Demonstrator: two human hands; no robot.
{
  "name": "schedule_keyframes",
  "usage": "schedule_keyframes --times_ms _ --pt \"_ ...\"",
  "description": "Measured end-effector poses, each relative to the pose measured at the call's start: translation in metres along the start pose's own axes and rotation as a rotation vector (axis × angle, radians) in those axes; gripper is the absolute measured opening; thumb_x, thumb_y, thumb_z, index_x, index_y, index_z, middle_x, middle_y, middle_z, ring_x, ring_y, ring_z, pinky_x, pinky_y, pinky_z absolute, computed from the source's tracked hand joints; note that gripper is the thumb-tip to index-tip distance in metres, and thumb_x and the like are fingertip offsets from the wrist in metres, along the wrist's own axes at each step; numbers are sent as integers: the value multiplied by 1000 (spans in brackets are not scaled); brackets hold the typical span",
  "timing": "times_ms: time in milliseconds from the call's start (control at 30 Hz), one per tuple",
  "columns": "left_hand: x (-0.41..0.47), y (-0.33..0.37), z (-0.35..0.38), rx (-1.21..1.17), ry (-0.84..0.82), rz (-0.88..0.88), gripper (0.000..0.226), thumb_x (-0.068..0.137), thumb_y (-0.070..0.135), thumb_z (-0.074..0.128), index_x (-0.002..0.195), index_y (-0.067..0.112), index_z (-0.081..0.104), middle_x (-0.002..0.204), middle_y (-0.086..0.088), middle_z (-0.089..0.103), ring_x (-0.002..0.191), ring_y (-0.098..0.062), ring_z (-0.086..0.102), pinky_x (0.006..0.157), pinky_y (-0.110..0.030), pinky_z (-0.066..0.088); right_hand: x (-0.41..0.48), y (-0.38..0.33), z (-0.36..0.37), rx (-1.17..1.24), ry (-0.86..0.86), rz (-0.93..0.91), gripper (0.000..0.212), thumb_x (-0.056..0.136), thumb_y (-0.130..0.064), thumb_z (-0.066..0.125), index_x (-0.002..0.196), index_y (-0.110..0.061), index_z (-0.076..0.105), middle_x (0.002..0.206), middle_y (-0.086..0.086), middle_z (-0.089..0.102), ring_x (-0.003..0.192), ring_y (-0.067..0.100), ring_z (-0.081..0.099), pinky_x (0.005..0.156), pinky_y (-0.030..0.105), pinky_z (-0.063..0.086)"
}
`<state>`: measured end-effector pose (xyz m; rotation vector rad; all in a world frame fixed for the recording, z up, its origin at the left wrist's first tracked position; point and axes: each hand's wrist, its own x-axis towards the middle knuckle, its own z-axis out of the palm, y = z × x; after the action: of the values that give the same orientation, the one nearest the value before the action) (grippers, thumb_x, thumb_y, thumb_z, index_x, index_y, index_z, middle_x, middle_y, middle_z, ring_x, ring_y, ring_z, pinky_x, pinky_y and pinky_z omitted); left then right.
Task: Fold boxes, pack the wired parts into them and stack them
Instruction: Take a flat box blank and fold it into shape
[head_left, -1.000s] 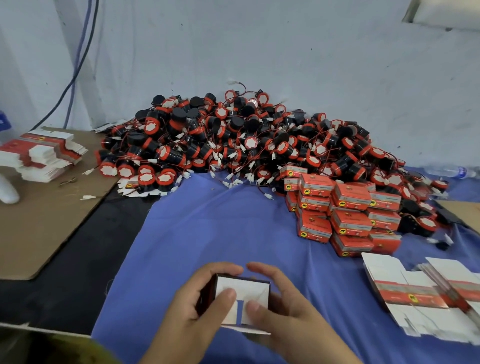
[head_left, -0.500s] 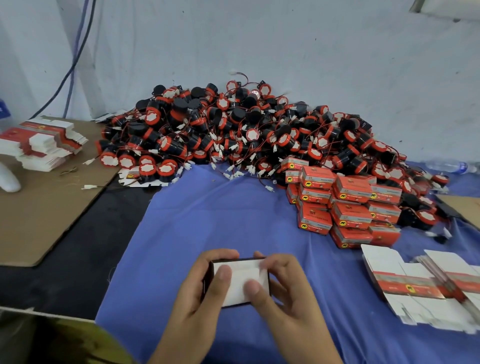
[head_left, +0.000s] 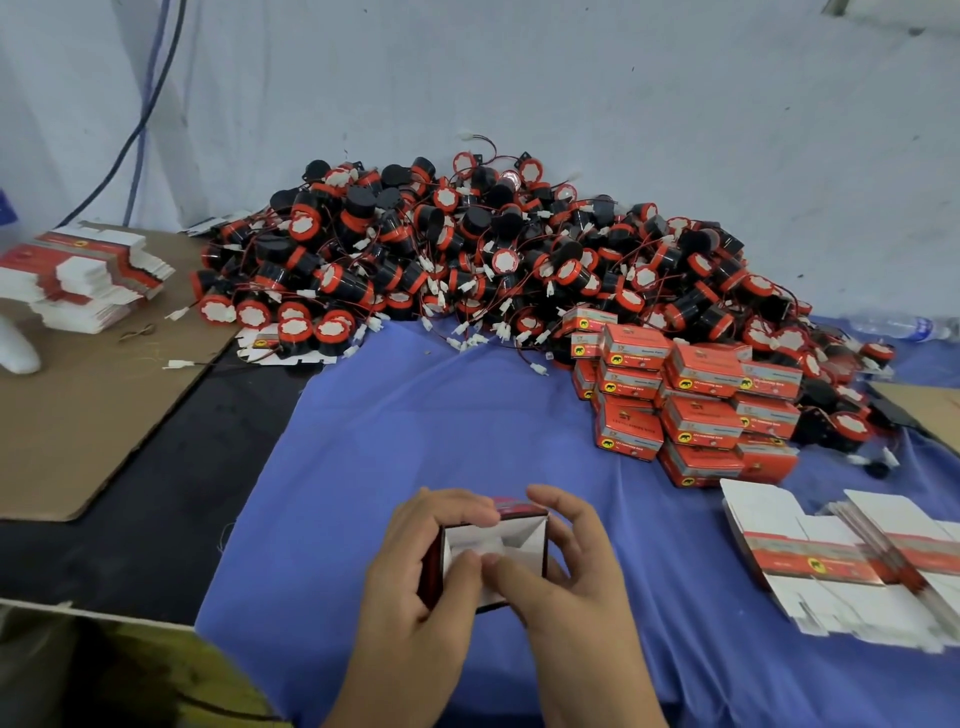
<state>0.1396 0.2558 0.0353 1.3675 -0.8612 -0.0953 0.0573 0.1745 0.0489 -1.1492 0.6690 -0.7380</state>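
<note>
We saw both hands low in the middle, over the blue cloth (head_left: 415, 441) that covered part of the black counter (head_left: 130, 519). The left hand (head_left: 415, 587) gripped the box (head_left: 493, 543) from its left side. Its fingers (head_left: 452, 506) were curled over the top edge and its thumb pressed on the white flaps. The right hand (head_left: 571, 587) held the right side with its fingers curled behind the box, and its thumb tip lay on the flaps, touching the left thumb. The box showed its end to the camera (red outside, white inside), with the flaps folded inward. We could not tell if the box rested on the cloth or was lifted.

Behind it, well apart, the parts (head_left: 493, 260) lay in a big heap against the wall, black and red with thin wires and white plugs. The stack (head_left: 691, 410) of closed red boxes stood at the right front of this heap, touching it. Near the right hand, flat boxes (head_left: 831, 561) lay spread on the cloth. A second bundle (head_left: 78, 280) of them lay far left on a cardboard (head_left: 78, 415). A bottle (head_left: 904, 327) lay behind the heap at the right edge.
</note>
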Motion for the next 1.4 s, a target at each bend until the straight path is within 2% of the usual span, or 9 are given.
schedule_keyframes --times_ms 133,233,433,700,933,1033,1100,1233,1400 --pt "-1 1 4 -13 115 44 38 78 -6 57 91 29 67 107 2 70 109 -23 65 99 -64 46 -2 8 2 223 43 179 62 75 13 73 122 -25 60 117 17 71 104 33 72 93 50 57" --pt "-6 2 5 -110 178 -57 22 87 11 59 94 28 69 108 0 70 103 -21 67 85 -56 56 -9 6 5 392 -101 285 65 68 -6 84 127 -20 60 111 18 74 97 31 74 80 46 60" --pt "-5 12 5 -173 188 -153 18 91 30 57 104 37 68 108 4 72 96 -15 70 70 -23 58 -13 12 7 461 -96 132 83 64 5 72 132 -39 53 105 21 75 90 31 74 74 34 60" --pt "-18 8 5 144 235 8 25 94 12 55 97 31 71 98 10 70 93 -7 68 76 -13 52 -2 6 -6 384 -40 75 73 63 -2 78 122 -43 64 98 21 70 92 38 68 95 63 52" --pt "-3 -2 -8 -91 71 -515 21 99 9 56 96 21 73 96 1 77 93 -18 72 78 -24 59 -2 -11 -24 215 -408 -2 92 64 -12 92 131 -60 51 107 25 71 97 36 70 79 43 56" --pt "1 -7 -21 -606 -119 -1065 43 95 46 59 122 14 69 127 -19 67 113 -33 65 93 -49 55 -1 -13 -32 85 -545 -68 99 78 -2 83 141 -61 37 120 30 66 111 47 65 91 52 55" --pt "1 -4 -27 -963 -357 -1178 65 86 52 71 135 9 63 140 -25 56 114 -35 59 94 -49 50 0 -11 -34 16 -631 -80 96 84 0 78 148 -55 31 133 29 59 120 51 58 102 60 47" --pt "9 -25 -25 -750 -183 -882 95 37 26 101 124 15 66 117 -24 70 92 -35 70 74 -41 59 15 -3 -46 -216 -452 -170 98 70 -8 84 151 -25 32 137 2 61 131 24 56 110 41 44" --pt "34 -33 -22 -398 -92 -632 82 63 -32 75 126 16 58 114 -14 74 94 -17 72 71 -31 61 38 1 -57 -375 -379 -238 73 66 -13 86 133 -29 61 126 -3 69 124 16 62 100 29 53"
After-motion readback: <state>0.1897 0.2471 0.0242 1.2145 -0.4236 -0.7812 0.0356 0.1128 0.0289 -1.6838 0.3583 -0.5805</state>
